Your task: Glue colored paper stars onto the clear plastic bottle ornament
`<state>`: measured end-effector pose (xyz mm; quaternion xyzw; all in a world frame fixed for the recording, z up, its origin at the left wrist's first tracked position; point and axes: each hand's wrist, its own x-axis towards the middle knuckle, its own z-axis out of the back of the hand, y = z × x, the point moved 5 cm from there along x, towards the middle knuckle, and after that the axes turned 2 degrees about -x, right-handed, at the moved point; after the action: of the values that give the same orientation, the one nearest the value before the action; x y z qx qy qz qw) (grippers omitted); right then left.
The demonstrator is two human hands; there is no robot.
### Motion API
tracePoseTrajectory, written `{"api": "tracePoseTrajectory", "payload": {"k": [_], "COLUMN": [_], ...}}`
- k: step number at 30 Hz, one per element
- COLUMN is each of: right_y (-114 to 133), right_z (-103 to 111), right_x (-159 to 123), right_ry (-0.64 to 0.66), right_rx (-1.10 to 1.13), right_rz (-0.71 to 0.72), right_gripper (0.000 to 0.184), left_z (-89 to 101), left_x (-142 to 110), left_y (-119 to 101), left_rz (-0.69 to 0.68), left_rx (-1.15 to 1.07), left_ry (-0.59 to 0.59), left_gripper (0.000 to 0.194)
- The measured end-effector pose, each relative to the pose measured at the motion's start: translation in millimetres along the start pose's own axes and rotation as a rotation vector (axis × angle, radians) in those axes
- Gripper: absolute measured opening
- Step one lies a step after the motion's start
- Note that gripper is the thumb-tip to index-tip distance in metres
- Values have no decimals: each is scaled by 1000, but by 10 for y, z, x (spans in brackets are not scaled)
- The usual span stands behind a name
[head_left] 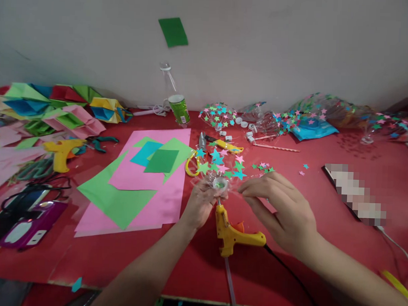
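Observation:
My left hand (pixel 199 205) is closed around a clear plastic bottle piece (pixel 219 182) with paper stars stuck on it, held just above the red table. My right hand (pixel 282 205) reaches in from the right, its fingertips pinched at the edge of that plastic piece. A yellow glue gun (pixel 233 234) lies on the table between my hands, its nozzle pointing up at the plastic piece and a glue stick poking out behind. Loose teal, green and pink paper stars (pixel 223 165) lie just beyond.
Pink and green paper sheets (pixel 139 186) cover the table's left middle. Yellow scissors (pixel 192 163), a second glue gun (pixel 61 152), folded paper shapes (pixel 58 105), a green-labelled bottle (pixel 177 103), star-covered plastic pieces (pixel 218 115) and a power strip (pixel 23 229) lie around.

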<state>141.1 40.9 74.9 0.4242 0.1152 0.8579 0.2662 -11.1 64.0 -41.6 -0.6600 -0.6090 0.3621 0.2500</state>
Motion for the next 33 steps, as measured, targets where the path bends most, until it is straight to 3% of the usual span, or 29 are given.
{"api": "tracePoseTrajectory", "payload": {"k": [9, 16, 33], "right_y": [-34, 2, 11], "right_z": [-56, -49, -81], "right_x": [-20, 2, -37], "right_ry": [-43, -41, -18], "right_rx": [11, 39, -51], "right_rz": [-133, -40, -12], "right_gripper": [10, 15, 13], "left_z": [3, 0, 38], "left_x": [-2, -6, 2], "left_y": [40, 24, 44], "left_rz": [6, -9, -9], "left_rx": [-76, -77, -53], "left_ry": [15, -13, -44], "left_gripper": [19, 22, 25]}}
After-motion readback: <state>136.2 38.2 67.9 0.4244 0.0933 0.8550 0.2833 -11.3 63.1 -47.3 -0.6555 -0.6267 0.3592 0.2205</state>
